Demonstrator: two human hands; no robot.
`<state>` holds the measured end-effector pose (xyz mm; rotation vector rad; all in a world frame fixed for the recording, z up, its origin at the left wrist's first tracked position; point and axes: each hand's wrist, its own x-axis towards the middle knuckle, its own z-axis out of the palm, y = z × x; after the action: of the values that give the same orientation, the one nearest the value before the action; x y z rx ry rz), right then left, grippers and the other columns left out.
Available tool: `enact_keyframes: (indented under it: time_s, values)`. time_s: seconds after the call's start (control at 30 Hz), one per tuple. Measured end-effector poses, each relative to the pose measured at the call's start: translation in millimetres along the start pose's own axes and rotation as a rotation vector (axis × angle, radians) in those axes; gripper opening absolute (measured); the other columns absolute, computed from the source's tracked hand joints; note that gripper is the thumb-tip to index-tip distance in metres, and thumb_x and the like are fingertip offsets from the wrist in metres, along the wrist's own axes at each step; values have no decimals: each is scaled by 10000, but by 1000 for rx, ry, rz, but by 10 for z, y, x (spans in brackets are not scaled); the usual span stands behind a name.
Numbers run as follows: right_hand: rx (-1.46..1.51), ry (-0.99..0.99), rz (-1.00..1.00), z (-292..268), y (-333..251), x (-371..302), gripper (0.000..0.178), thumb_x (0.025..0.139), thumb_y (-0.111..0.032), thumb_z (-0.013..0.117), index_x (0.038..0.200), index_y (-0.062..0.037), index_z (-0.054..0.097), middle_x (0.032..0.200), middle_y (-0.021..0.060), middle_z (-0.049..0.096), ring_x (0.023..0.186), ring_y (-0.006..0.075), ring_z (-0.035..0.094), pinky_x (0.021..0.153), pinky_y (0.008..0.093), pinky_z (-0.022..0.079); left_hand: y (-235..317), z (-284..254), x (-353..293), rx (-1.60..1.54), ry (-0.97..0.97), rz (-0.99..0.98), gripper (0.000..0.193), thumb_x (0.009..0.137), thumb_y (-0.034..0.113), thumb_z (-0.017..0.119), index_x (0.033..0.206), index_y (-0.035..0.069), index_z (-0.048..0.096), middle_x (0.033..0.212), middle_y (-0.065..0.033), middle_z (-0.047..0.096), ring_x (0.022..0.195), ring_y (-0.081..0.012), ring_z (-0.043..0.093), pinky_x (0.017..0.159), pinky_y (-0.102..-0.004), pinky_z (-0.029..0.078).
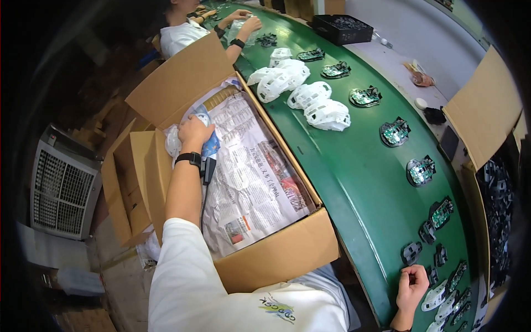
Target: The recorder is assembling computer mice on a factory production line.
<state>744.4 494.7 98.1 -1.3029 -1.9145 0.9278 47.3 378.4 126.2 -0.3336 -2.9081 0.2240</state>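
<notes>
My left hand (194, 134) reaches into an open cardboard box (276, 271), its fingers curled over a blue and white bundle (211, 145); what they grip is mostly covered. A black strap (189, 159) with a clip and cord circles that wrist. Crumpled newspaper (243, 171) lines the box. At the lower right, my right hand (412, 285) is closed at the near edge of the green belt (354, 182); anything inside its fingers is hidden. Just beyond it lies a dark plastic part (412, 253), with white shells (435, 297) to its right.
Green circuit-board assemblies (395, 133) line the belt's far side, and white plastic shells (328, 115) cluster beside the box. A co-worker's hands (251, 25) handle clear plastic farther up. A box of black parts (495, 193) stands right; another open carton (124, 193) stands left.
</notes>
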Motion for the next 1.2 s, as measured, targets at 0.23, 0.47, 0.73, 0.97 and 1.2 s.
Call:
enact_keyframes:
  time_s: [0.23,0.47,0.73,0.97,1.2]
  values:
    - [-12,-44,12,49,-106,264,24,803,15,642,782,19,632,832,57,609,593,75,490,532,229,388,-147,-264,-394,-422,360,21,670,798,322,772,1374,56,555,1262,-252,658,1168,-419,638,1009,-493,509]
    - [-1,-39,-13,56,-33,100,38,836,5,631,798,8,631,829,52,586,616,88,483,537,230,356,1139,-1108,-1719,-645,271,1529,885,670,113,782,1498,266,511,1386,-211,570,1266,-384,571,1064,-473,478]
    - [83,-75,65,-63,244,-62,60,907,0,594,848,-5,596,826,-2,544,643,50,434,571,220,334,1556,-597,-1467,-498,425,1092,757,764,331,775,1445,96,540,1372,-207,538,1310,-399,477,1131,-478,371]
    - [1,-18,34,-16,32,81,45,863,-10,611,823,10,611,817,32,555,632,80,454,560,239,341,-53,-278,-15,-228,666,-28,833,751,612,752,1313,20,585,1318,-275,573,1259,-447,498,1099,-603,341]
    - [-77,83,76,-163,-73,235,13,803,14,641,792,7,643,793,63,591,562,105,486,521,246,384,-366,245,-36,-64,37,8,997,771,689,671,1470,4,479,1417,-289,558,1407,-427,428,1218,-585,166]
